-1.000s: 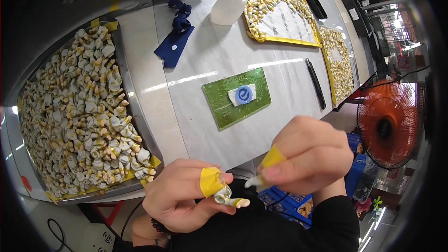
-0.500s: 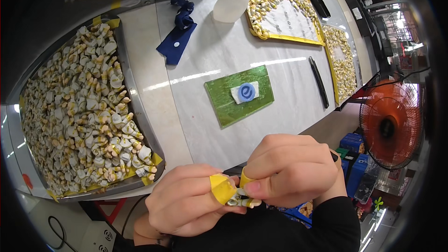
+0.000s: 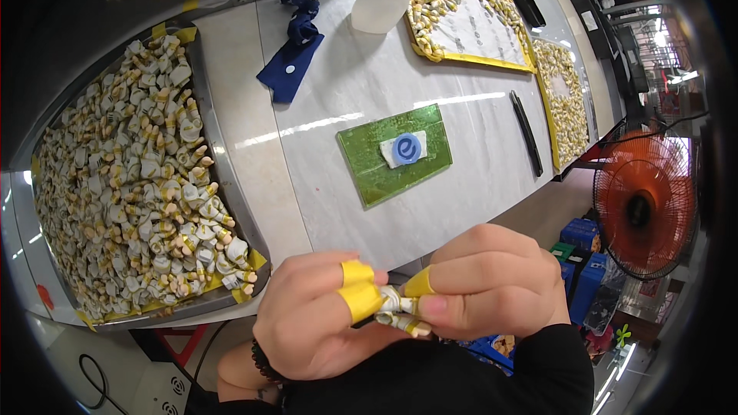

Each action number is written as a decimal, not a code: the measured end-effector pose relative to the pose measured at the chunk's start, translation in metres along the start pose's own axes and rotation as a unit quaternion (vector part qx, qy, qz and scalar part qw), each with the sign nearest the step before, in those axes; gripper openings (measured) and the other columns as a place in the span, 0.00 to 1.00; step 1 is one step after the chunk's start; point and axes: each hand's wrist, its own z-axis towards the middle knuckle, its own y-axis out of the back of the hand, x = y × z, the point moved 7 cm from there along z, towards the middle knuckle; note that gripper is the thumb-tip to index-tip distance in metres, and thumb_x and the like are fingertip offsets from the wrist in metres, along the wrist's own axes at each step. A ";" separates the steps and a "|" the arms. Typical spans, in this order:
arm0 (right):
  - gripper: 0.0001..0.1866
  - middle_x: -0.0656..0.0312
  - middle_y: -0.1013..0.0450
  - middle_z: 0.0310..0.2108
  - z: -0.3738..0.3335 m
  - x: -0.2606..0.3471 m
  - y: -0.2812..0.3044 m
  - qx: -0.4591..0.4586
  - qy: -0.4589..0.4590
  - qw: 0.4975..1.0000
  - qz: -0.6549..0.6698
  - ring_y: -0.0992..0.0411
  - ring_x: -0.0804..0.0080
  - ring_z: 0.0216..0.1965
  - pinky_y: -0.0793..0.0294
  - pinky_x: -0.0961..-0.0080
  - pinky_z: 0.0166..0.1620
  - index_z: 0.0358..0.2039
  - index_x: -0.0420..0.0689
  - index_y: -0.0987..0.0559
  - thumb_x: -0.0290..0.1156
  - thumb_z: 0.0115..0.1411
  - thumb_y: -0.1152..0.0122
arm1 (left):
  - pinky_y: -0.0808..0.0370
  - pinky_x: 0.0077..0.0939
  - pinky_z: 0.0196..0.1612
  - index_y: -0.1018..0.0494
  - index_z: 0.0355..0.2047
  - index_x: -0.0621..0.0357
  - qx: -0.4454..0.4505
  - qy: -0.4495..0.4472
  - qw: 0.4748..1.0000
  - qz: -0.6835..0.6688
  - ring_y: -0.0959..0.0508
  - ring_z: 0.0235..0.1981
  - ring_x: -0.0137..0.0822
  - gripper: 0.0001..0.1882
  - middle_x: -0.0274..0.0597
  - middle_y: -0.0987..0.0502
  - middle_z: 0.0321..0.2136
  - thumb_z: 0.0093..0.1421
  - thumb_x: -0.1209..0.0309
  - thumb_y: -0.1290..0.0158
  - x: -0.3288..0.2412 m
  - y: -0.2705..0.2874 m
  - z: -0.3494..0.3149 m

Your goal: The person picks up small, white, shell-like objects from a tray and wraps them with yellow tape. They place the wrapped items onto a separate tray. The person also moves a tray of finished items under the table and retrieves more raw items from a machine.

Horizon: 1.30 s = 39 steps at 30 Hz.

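Stone-patterned grey covers one long table point(image 3: 330, 215). On the left, one metal tray point(image 3: 246, 224) is heaped with small white-and-yellow pieces, too many for me to count. Over on the right stands one orange fan point(image 3: 646, 177). Two yellow-edged trays sit at the far right, the larger point(image 3: 473, 37) partly bare, the smaller point(image 3: 561, 86) beside it.

Two bare hands meet at the near edge: the left hand point(image 3: 311, 323) wears two yellow bands, the right hand point(image 3: 492, 284) one. Beyond them lies one green plate point(image 3: 369, 177); farther off are one squeeze bottle point(image 3: 380, 6) and one navy cloth point(image 3: 292, 69). One black pen point(image 3: 526, 134) lies right of the plate, and one round blue piece point(image 3: 406, 148) sits on it.

Smallest is one white-and-yellow figure point(image 3: 390, 298). Its body is gripped in the left fingers, a pale-tipped limb poking out rightward on the near side. The right thumb and forefinger pinch narrowly on a slim white part point(image 3: 410, 305) at its right; whether that is joined to it, I can't tell.
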 end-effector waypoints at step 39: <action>0.12 0.61 0.33 0.25 -0.043 -0.041 0.064 -0.008 -0.285 0.958 -0.010 0.33 0.72 0.27 0.37 0.81 0.30 0.27 0.42 0.22 0.24 0.37 0.32 | 0.33 0.32 0.47 0.27 0.42 0.60 0.119 0.096 0.771 0.618 0.29 0.44 0.40 0.19 0.44 0.25 0.38 0.48 0.72 0.41 -0.015 0.206 0.088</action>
